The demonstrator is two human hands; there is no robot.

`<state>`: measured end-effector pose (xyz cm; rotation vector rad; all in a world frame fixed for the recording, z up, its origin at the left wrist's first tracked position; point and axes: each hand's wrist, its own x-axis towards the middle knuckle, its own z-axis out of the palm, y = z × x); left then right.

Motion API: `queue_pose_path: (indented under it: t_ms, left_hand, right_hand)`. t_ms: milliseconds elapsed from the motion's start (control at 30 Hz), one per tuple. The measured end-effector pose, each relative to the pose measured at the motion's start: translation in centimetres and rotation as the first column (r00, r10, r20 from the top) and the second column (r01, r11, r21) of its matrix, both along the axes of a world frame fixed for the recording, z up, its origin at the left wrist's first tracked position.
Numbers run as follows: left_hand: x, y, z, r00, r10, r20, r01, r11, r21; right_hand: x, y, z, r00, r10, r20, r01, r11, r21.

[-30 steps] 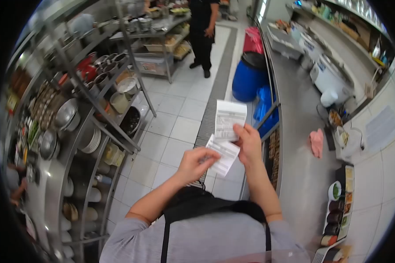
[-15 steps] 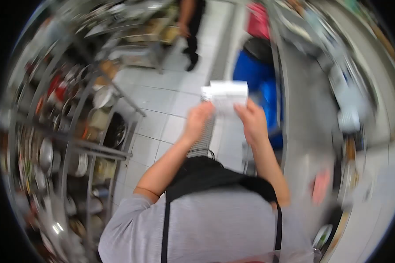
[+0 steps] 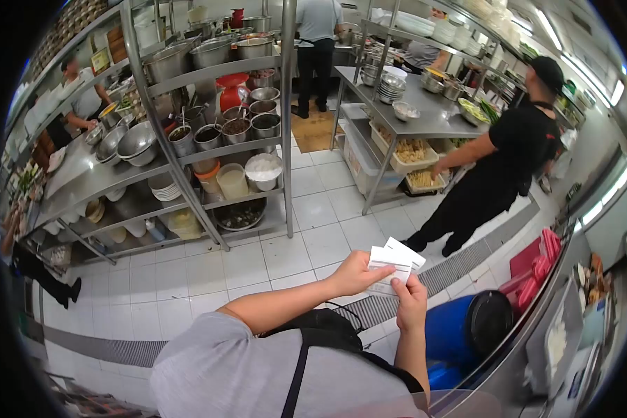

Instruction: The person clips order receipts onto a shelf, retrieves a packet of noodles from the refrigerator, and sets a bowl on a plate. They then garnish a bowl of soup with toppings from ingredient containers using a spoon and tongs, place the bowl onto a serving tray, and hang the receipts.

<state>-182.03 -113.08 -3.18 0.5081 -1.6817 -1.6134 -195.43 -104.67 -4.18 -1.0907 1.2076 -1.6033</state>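
Two or more white paper slips (image 3: 391, 266) with printed lines are fanned out in front of my chest. My left hand (image 3: 355, 274) pinches them from the left side, its thumb lying across the front slip. From the lower right, my right hand (image 3: 410, 297) grips their bottom edge between thumb and fingers. Both hands are close together on the slips. The writing is too small to read.
Metal shelves (image 3: 219, 73) with pots and bowls stand ahead on the left. A person in black (image 3: 501, 157) is beside a steel table (image 3: 425, 104) on the right. A blue barrel (image 3: 453, 327) with a black lid is near my right arm. Other people are farther back.
The view has turned left and up, showing more shelves and people. My hands have come closer together, and the slips are now fanned out at an angle.
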Motion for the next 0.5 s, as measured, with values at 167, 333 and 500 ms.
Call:
queue_pose_path:
  t_ms: [167, 333, 500]
  left_hand:
    - [-4.5, -5.4, 1.3, 0.980, 0.076, 0.185, -0.058, 0.993, -0.103]
    - [-7.7, -11.6, 2.3, 0.895, 0.416, 0.164, -0.365, 0.892, -0.267]
    - [-11.5, -17.4, 1.0, 0.744, 0.649, 0.159, -0.598, 0.752, -0.276]
  right_hand:
    - [-8.5, -6.5, 2.1, 0.975, 0.007, -0.220, -0.029, 0.995, -0.098]
    - [-13.8, -16.6, 1.7, 0.940, 0.313, 0.137, -0.309, 0.950, -0.050]
    - [-17.5, -28.1, 1.8, 0.885, 0.461, -0.066, -0.458, 0.888, 0.050]
